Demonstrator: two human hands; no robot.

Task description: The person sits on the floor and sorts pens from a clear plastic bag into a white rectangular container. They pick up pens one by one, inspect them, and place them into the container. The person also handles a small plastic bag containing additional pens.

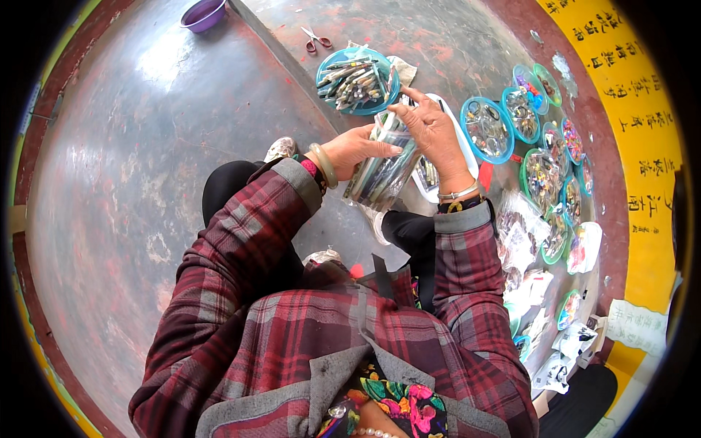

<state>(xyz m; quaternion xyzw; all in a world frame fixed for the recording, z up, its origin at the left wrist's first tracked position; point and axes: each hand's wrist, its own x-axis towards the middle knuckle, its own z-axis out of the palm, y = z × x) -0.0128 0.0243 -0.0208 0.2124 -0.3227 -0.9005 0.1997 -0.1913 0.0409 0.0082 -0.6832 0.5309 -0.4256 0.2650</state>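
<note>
A clear plastic bag (377,182) packed with pens is held up in front of my knees. My left hand (356,151) grips its left side, thumb laid across the front. At the bag's upper end, my right hand (429,130) is closed with bent fingers on the right edge, by the pen tips. Just beyond my hands stands a blue basket (322,93) heaped with more pens (355,79). A white tray (467,150), partly hidden behind my right hand and the bag, holds some dark slender items.
Red-handled scissors (315,41) lie on the floor beyond the basket. Far left is a purple basin (204,16). Along the right stand several round baskets of small items, among them a blue one (487,130). Plastic bags (520,226) lie nearer me, before a yellow wall band (646,146).
</note>
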